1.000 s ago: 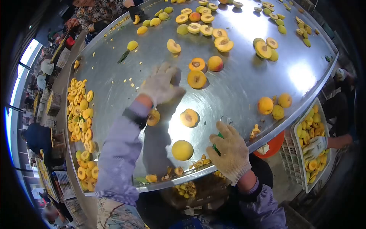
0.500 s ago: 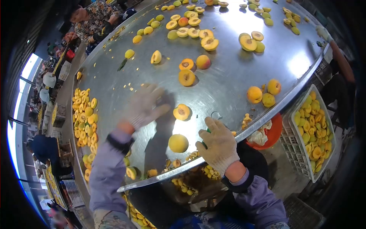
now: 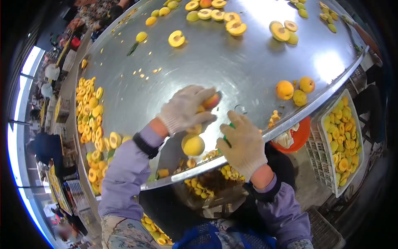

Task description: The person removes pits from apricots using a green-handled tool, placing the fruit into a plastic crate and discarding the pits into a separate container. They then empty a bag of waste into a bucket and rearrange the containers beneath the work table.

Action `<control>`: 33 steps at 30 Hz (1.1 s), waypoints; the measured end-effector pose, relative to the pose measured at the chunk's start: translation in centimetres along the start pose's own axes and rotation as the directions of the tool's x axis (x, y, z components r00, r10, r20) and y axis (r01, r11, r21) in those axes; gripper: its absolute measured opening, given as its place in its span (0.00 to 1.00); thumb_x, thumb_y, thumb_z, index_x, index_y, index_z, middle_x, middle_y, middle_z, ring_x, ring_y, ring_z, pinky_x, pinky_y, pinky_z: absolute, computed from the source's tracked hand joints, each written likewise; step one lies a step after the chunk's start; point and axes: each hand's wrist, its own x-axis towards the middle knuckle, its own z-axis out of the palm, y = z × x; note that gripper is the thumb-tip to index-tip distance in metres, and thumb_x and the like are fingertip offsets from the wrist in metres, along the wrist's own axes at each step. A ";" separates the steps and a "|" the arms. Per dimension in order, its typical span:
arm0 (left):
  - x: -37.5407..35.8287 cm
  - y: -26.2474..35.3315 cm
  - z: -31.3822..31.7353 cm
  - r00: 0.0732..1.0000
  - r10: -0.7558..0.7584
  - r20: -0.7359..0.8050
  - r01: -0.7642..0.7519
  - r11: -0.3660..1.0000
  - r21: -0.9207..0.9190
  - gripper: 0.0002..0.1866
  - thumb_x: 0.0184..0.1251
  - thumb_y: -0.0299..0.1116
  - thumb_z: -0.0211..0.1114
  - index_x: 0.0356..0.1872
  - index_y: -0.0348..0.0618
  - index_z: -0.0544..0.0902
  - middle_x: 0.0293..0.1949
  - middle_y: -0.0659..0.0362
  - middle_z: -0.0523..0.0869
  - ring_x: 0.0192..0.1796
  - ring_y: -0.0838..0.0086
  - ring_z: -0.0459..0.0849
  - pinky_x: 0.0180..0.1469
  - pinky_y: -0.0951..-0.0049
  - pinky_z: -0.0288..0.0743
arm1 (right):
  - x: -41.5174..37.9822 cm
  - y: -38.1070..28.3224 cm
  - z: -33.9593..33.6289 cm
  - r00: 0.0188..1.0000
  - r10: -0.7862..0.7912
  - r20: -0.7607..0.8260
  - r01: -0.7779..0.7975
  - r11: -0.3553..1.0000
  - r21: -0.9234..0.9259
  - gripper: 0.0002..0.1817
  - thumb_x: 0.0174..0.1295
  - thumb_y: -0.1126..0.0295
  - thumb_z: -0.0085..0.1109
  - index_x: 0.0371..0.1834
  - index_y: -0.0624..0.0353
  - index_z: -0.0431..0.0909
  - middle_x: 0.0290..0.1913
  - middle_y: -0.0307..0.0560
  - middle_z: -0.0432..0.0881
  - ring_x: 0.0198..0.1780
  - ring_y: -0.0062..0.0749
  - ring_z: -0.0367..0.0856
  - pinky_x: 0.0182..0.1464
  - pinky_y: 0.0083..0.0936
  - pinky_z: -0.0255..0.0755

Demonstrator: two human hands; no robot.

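**Steel table, gloved hands on peaches**

Stainless steel table, big, curved rim, glare patches, strewn with peach halves and whole fruit. Busy work hall around it; another person's arm at the far right edge. Left of the table a long heap of cut halves.

White crate to the right holds yellow peach halves, fairly full. Orange tub below the rim, contents pale, unclear. Bin under the near edge holds pits and scraps.

Left hand, knit glove, fingers curled around a reddish peach above the table near the edge. Right hand, gloved, fingers closed on a green-handled tool; blade not visible. Whole yellow peach lies just beside both hands. Three whole peaches sit near the right rim.

Versus half a second ago: left hand was flat and open on the steel, now gripping fruit; the half near it is gone from view; right hand unchanged on the tool.
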 end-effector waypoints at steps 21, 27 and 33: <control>-19.5 0.4 -0.9 0.909 -0.401 0.118 0.304 0.828 0.470 0.17 0.65 0.49 0.61 0.53 0.59 0.79 0.51 0.62 0.76 0.61 0.64 0.70 0.64 0.48 0.62 | -0.1 -0.4 1.8 0.997 0.070 -0.017 -0.072 0.961 -0.267 0.25 0.50 0.61 0.63 0.50 0.64 0.82 0.68 0.66 0.69 0.71 0.60 0.65 0.66 0.45 0.69; -29.2 -4.6 -1.9 0.878 -0.453 -0.153 0.431 0.614 0.661 0.16 0.66 0.47 0.62 0.53 0.60 0.79 0.55 0.63 0.77 0.64 0.65 0.70 0.64 0.46 0.61 | 0.2 -0.7 1.7 0.994 0.087 0.069 -0.066 0.962 -0.266 0.28 0.51 0.60 0.62 0.55 0.64 0.80 0.70 0.64 0.68 0.74 0.55 0.62 0.68 0.44 0.68; -24.6 -6.1 -4.4 0.540 -0.840 0.052 0.786 0.525 0.326 0.23 0.67 0.45 0.61 0.61 0.55 0.77 0.63 0.58 0.75 0.66 0.58 0.71 0.69 0.48 0.59 | 0.3 -1.1 1.8 0.988 0.132 0.081 -0.102 0.948 -0.303 0.28 0.52 0.60 0.61 0.56 0.61 0.80 0.71 0.63 0.67 0.75 0.54 0.61 0.70 0.42 0.65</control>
